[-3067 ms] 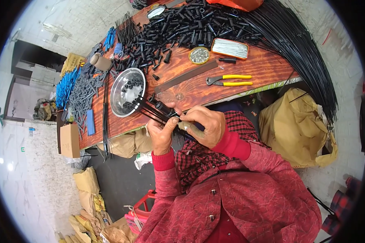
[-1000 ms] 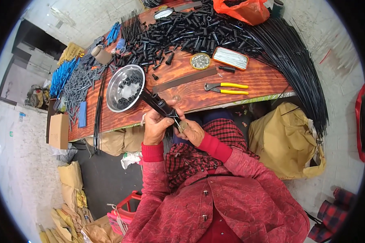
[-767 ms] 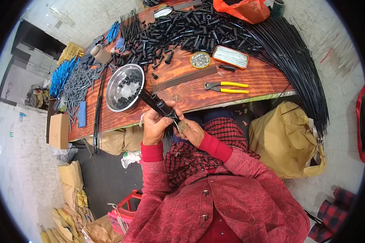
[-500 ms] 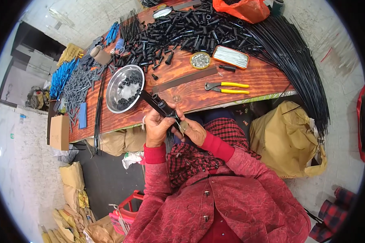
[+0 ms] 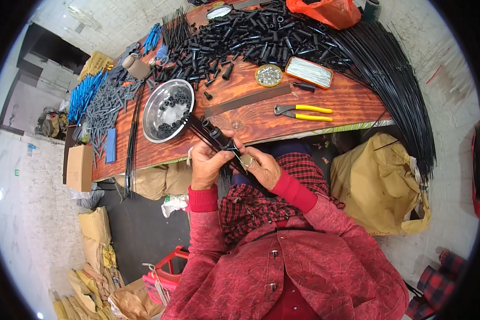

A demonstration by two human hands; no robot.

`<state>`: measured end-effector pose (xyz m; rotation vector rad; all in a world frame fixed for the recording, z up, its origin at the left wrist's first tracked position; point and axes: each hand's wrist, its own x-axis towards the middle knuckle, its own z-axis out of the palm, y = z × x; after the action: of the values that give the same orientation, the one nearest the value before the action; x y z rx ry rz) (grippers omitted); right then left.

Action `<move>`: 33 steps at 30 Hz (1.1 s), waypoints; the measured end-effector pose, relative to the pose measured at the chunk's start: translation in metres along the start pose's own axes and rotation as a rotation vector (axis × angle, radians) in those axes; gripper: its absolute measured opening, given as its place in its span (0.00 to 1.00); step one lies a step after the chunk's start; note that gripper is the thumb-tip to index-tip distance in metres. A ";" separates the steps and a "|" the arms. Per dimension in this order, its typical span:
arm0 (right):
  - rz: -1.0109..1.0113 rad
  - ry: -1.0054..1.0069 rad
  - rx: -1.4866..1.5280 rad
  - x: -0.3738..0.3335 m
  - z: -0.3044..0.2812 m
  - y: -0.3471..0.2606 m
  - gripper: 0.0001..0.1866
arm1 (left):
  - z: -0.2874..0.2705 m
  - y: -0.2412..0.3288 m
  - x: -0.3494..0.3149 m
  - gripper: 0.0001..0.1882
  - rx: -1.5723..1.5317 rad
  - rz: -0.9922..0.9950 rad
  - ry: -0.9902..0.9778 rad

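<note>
Over my lap, in front of the table edge, my left hand (image 5: pixel 208 166) is closed around a small bundle of black tubes (image 5: pixel 214 134) that slants up toward the bowl. A thin whitish tie or wire (image 5: pixel 234 151) runs across the bundle near my fingertips. My right hand (image 5: pixel 265 170) is closed at the bundle's lower end, its fingers beside the tie. A tan cover or pad (image 5: pixel 246 161) lies at my right thumb; what it is, I cannot tell. My fingers partly hide the lower end.
A clear bowl (image 5: pixel 148 106) of small black rings stands just beyond my left hand. Yellow-handled pincers (image 5: pixel 314 109), a flat dark bar (image 5: pixel 250 101), a tin of metal bits (image 5: pixel 268 76) and a tray of pale strips (image 5: pixel 308 72) lie on the table (image 5: pixel 197 153). Black tubes (image 5: pixel 282 34) are heaped behind.
My right hand has shifted slightly right and away from my left. The bundle still sits in my hands, and the whole view has moved a little.
</note>
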<state>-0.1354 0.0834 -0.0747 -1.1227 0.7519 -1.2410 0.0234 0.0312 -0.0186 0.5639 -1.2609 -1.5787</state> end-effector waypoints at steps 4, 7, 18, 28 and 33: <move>-0.120 0.204 -0.226 0.000 -0.008 -0.023 0.13 | 0.007 0.003 0.002 0.21 -0.009 0.026 0.008; -0.245 0.228 -0.333 -0.003 -0.007 -0.056 0.15 | 0.008 0.003 0.002 0.21 0.030 0.036 0.031; -0.431 0.216 -0.577 -0.005 0.007 -0.083 0.11 | 0.018 0.012 -0.001 0.20 0.159 0.022 0.118; -0.372 0.120 -0.423 -0.001 0.002 -0.080 0.11 | 0.017 0.012 -0.005 0.20 0.150 0.012 0.111; -0.335 0.013 -0.335 -0.002 -0.005 -0.082 0.13 | 0.017 0.011 -0.005 0.20 0.159 0.014 0.104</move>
<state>-0.1681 0.0881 0.0002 -1.5642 0.8244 -1.4348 0.0159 0.0433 -0.0037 0.7273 -1.3151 -1.4270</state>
